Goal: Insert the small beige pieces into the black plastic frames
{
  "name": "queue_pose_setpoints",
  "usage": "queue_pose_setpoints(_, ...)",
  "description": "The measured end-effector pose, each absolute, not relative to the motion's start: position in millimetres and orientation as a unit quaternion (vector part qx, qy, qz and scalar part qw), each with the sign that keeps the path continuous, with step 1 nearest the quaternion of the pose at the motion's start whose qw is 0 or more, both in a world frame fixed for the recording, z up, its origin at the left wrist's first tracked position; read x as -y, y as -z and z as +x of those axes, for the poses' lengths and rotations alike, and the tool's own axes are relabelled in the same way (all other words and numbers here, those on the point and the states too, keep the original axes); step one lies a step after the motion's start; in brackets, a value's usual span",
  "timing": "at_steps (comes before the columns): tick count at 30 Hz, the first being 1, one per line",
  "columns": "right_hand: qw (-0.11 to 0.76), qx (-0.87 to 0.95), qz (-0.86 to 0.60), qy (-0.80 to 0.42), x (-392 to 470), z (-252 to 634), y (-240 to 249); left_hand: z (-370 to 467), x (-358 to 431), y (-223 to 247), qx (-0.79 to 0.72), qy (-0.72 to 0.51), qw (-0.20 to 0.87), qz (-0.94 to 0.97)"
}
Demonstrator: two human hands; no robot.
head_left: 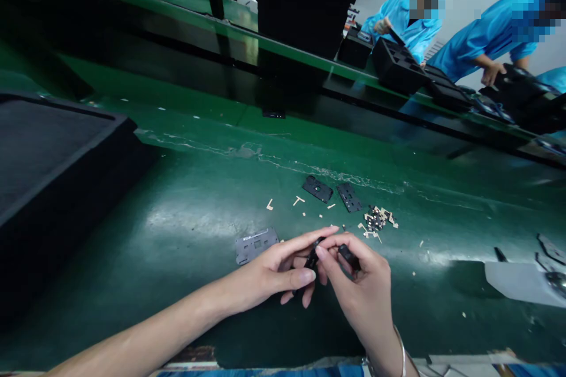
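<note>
My left hand (287, 265) is closed on a small black plastic part (312, 258), which stands on edge between thumb and fingers. My right hand (356, 274) pinches the upper end of this same part with thumb and forefinger. A second black piece (349, 257) sits in the curl of the right hand's fingers; its exact kind I cannot make out. Partly behind my left wrist lies a grey plate (256, 245) with cut-outs. Beyond the hands are a black plate with holes (317, 188), another black plate (349, 197), and a heap of tiny black and cream pieces (379, 221).
At the left stands a large black foam tray (66, 147). Cream scraps (298, 201) are scattered over the green table (198, 206). A white sheet (522, 283) lies at the right. Across the raised ledge, people in blue (477, 41) handle black boxes (400, 68).
</note>
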State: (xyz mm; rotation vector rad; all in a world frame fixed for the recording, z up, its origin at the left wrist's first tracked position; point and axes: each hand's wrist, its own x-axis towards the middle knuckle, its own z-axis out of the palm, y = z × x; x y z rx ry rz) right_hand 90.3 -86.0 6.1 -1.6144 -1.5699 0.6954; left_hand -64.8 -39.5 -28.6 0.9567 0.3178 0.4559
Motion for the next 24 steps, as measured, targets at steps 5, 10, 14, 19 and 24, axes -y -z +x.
queue_pose_setpoints(5, 0.362, 0.631, -0.632, -0.267, 83.2, 92.3, -6.1, -64.4, 42.2, 26.8, -0.193, -0.218, 0.82, 0.493)
queue_pose_setpoints(10, 0.36, 0.646, -0.643, -0.199, 84.2, 88.9, -2.8, -63.5, 43.5, 30.3, -0.217, -0.212, 0.809, 0.504)
queue_pose_setpoints(14, 0.355, 0.663, -0.642, -0.148, 84.9, 87.5, -0.2, -63.0, 42.5, 35.3, -0.201, -0.224, 0.817, 0.492)
queue_pose_setpoints(19, 0.344, 0.656, -0.669, -0.057, 79.8, 103.3, 2.5, -61.0, 40.8, 38.1, -0.151, -0.252, 0.847, 0.443)
queue_pose_setpoints(24, 0.302, 0.687, -0.66, -0.018, 76.7, 130.3, -0.3, -62.4, 37.8, 33.5, -0.171, -0.26, 0.864, 0.395)
